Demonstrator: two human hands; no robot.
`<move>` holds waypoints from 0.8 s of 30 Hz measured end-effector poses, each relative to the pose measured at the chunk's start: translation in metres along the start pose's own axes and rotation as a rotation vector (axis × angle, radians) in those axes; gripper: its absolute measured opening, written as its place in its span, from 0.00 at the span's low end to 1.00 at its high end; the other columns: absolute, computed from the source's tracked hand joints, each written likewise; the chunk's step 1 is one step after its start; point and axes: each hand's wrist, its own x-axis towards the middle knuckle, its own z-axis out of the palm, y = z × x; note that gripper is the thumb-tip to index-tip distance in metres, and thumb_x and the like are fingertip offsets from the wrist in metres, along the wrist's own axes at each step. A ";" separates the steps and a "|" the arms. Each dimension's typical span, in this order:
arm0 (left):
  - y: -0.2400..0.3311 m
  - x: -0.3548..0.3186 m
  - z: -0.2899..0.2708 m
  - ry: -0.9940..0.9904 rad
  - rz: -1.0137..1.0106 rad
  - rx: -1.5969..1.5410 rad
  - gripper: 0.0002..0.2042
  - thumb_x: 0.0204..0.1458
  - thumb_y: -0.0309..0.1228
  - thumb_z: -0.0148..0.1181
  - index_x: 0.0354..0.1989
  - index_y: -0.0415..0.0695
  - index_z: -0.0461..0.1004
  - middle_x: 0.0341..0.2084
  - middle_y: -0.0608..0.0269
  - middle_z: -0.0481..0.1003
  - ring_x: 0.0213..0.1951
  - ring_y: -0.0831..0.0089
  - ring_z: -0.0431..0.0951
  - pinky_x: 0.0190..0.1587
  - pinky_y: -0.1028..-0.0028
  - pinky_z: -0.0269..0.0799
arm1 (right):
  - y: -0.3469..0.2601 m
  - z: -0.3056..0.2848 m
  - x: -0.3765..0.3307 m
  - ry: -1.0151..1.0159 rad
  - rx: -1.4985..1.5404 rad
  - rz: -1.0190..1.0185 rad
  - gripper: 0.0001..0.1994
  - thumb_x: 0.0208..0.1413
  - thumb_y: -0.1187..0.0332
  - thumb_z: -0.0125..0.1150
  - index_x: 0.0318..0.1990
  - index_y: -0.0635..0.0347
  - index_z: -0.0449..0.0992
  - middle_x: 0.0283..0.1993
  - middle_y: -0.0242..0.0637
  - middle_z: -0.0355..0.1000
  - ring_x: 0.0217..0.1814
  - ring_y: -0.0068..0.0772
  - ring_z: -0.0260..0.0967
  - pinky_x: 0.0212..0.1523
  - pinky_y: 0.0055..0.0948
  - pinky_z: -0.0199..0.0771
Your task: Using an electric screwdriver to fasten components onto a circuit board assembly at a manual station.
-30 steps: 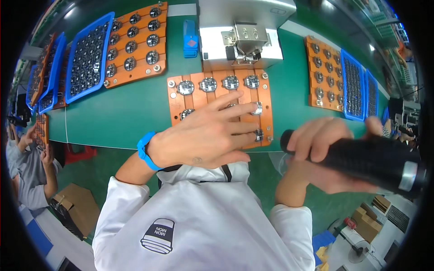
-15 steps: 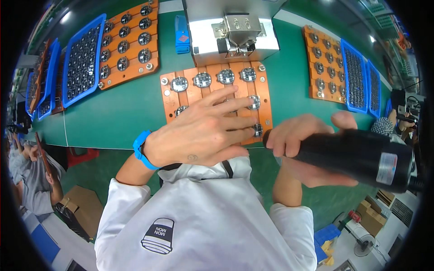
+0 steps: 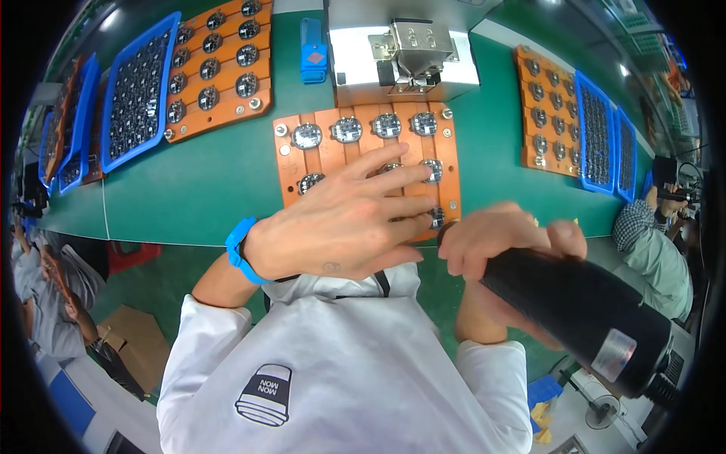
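**Hands working at the near edge of a crowded green table**

Green matting is covering the table, and its near edge is running just under the person's chest. An orange fixture board is lying close to that near edge, at the middle, carrying round metal parts in rows. The left hand is lying flat and open on the board, fingers spread over the nearer parts and pressing down. The right hand is closing around a black power screwdriver, gripping it at the near edge, its tip touching the board's near right corner. Behind the board, a grey metal machine is sitting toward the far edge, almost touching it. Bare matting is lying open to the left of the board and in a narrower strip to its right. Blue trays and further orange boards are crowding the far left corner, with more lining the right edge.
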 end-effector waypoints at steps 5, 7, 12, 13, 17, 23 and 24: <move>-0.002 0.000 -0.001 -0.030 0.009 0.013 0.16 0.50 0.42 0.64 0.43 0.44 0.81 0.51 0.64 0.76 0.61 0.58 0.68 0.67 0.51 0.56 | 0.000 -0.010 0.018 -0.071 0.054 -0.053 0.30 0.64 0.49 0.45 0.64 0.61 0.49 0.25 0.48 0.72 0.23 0.39 0.71 0.31 0.34 0.75; -0.002 -0.001 0.006 0.016 0.015 0.013 0.15 0.50 0.41 0.64 0.40 0.43 0.80 0.47 0.63 0.76 0.59 0.59 0.68 0.67 0.54 0.56 | 0.004 -0.027 0.041 -0.230 0.166 -0.243 0.46 0.61 0.34 0.44 0.73 0.58 0.39 0.24 0.40 0.68 0.19 0.36 0.68 0.24 0.35 0.76; 0.009 -0.004 -0.001 0.122 0.017 0.030 0.14 0.48 0.39 0.66 0.37 0.42 0.79 0.42 0.62 0.76 0.54 0.60 0.71 0.62 0.58 0.62 | 0.003 -0.056 0.115 -0.268 0.308 -0.322 0.48 0.56 0.26 0.37 0.69 0.61 0.53 0.26 0.33 0.62 0.19 0.28 0.60 0.23 0.31 0.66; 0.011 -0.008 -0.006 0.192 -0.012 0.031 0.13 0.47 0.37 0.67 0.36 0.41 0.79 0.41 0.61 0.76 0.51 0.60 0.73 0.57 0.60 0.66 | 0.008 -0.071 0.126 -0.271 0.321 -0.298 0.49 0.55 0.25 0.35 0.68 0.61 0.55 0.27 0.34 0.62 0.21 0.28 0.60 0.25 0.32 0.65; 0.019 -0.052 -0.014 0.488 -0.297 0.127 0.13 0.41 0.29 0.72 0.35 0.41 0.78 0.37 0.59 0.77 0.37 0.61 0.77 0.38 0.65 0.72 | 0.041 -0.092 0.147 0.076 0.208 -0.074 0.42 0.61 0.30 0.25 0.61 0.60 0.64 0.25 0.36 0.62 0.23 0.31 0.60 0.27 0.34 0.63; 0.047 -0.105 0.019 0.481 -0.561 0.221 0.16 0.39 0.31 0.74 0.36 0.42 0.77 0.32 0.62 0.74 0.33 0.62 0.73 0.36 0.65 0.67 | 0.072 -0.076 0.147 0.325 -0.095 0.131 0.37 0.64 0.34 0.28 0.56 0.63 0.64 0.24 0.38 0.62 0.21 0.31 0.61 0.24 0.32 0.65; 0.047 -0.106 0.022 0.453 -0.568 0.286 0.18 0.39 0.33 0.75 0.37 0.43 0.77 0.30 0.63 0.73 0.33 0.63 0.72 0.38 0.65 0.66 | 0.075 -0.077 0.147 0.327 -0.093 0.133 0.37 0.64 0.34 0.28 0.56 0.63 0.64 0.24 0.38 0.62 0.21 0.31 0.61 0.24 0.32 0.65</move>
